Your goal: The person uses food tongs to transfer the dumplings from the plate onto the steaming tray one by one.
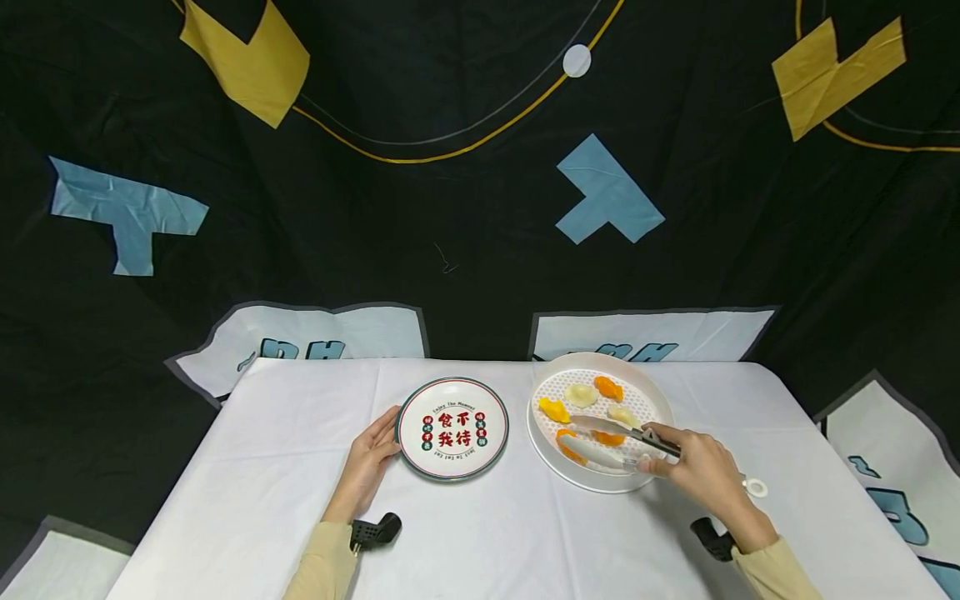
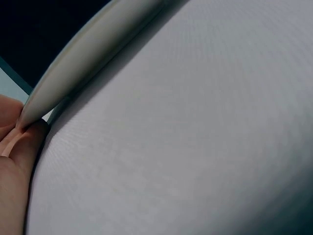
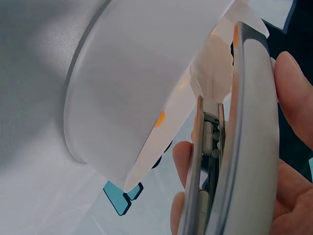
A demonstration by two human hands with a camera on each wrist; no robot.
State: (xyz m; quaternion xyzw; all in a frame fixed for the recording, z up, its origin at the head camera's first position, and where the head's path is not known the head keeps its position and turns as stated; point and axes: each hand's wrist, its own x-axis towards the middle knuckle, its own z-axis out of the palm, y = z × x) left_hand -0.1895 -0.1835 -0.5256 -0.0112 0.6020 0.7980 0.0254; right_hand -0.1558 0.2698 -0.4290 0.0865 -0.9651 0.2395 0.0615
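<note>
My left hand (image 1: 371, 454) grips the left rim of a white plate (image 1: 452, 467) with a green edge and red and green lettering. The left wrist view shows that plate's rim (image 2: 63, 81) between thumb and fingers. My right hand (image 1: 693, 467) holds a pair of tongs (image 1: 660, 442) by the handles. The tongs' spread arms reach over a round white steamer basket (image 1: 553, 463) with a perforated bottom. Inside lie several small dumpling-like pieces: a yellow one (image 1: 554, 410), pale ones (image 1: 581, 395) and orange ones (image 1: 608, 387). The tong arms partly cover some of them.
A white cloth (image 1: 300, 417) covers the table, with the steamer basket to the right of the plate. Behind hangs a black curtain (image 1: 360, 233) with blue and yellow shapes. Each wrist carries a small black camera mount (image 1: 375, 531).
</note>
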